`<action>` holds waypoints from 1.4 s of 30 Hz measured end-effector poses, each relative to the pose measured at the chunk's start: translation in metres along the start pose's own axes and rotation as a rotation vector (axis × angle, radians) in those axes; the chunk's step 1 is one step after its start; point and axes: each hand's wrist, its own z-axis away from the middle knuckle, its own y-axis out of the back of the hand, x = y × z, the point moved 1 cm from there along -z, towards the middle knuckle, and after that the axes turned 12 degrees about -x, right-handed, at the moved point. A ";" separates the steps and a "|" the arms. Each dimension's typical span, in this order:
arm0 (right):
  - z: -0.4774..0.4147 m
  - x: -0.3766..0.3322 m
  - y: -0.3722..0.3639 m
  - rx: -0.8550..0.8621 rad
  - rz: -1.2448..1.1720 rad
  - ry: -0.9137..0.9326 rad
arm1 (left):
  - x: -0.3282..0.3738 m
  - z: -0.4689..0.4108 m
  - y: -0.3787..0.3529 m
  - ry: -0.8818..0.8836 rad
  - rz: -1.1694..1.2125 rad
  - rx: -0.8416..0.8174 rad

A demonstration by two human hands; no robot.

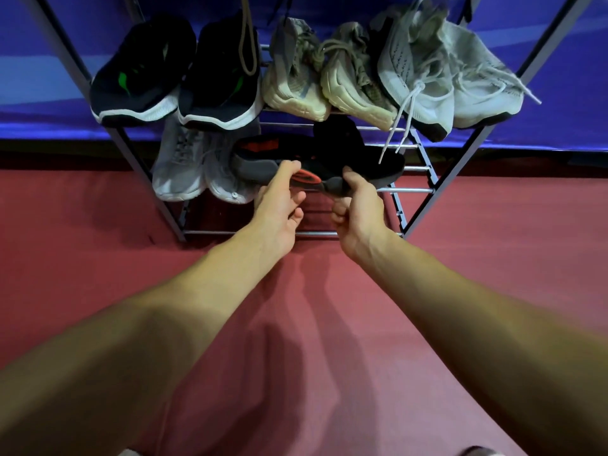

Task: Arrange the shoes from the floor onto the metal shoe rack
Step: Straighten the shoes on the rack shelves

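Note:
A black and red shoe (316, 156) lies sideways at the lower shelf of the metal shoe rack (418, 167). My right hand (357, 209) grips its dark heel end, fingers curled under it. My left hand (279, 209) touches the shoe's red sole part with thumb and fingertips, the other fingers relaxed. Left of it on the same shelf stands a grey pair (194, 166). On the upper shelf sit a black pair with green marks (171, 74), a beige pair (325, 77) and a white knit pair (441, 77).
The rack stands on a red floor (296, 324) against a blue wall (49, 93). A bare bottom rail (214, 232) runs just above the floor. White laces (399, 126) hang from the upper shelf over the lower one. Slanted rack legs frame both sides.

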 end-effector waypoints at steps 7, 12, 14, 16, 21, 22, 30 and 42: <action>0.002 -0.019 0.021 0.137 0.045 0.056 | 0.013 -0.006 0.012 -0.021 0.025 0.031; 0.011 -0.020 0.025 0.131 0.015 0.032 | 0.005 -0.008 0.012 -0.015 -0.005 0.058; 0.012 -0.016 0.025 0.105 -0.020 0.028 | -0.002 -0.009 0.007 -0.018 -0.066 0.034; 0.011 -0.011 0.025 0.044 -0.043 0.014 | -0.008 -0.009 0.001 -0.020 -0.102 -0.002; 0.023 0.005 0.033 -0.114 0.053 -0.099 | 0.005 -0.012 0.001 -0.051 -0.153 0.020; 0.026 0.009 0.034 -0.123 0.055 -0.116 | 0.007 -0.013 0.002 -0.053 -0.182 0.023; 0.020 0.010 0.011 -0.119 -0.082 -0.121 | 0.008 -0.014 0.013 -0.062 -0.147 0.068; 0.012 0.031 -0.013 -0.282 0.007 -0.243 | 0.001 -0.020 0.026 0.035 -0.185 0.025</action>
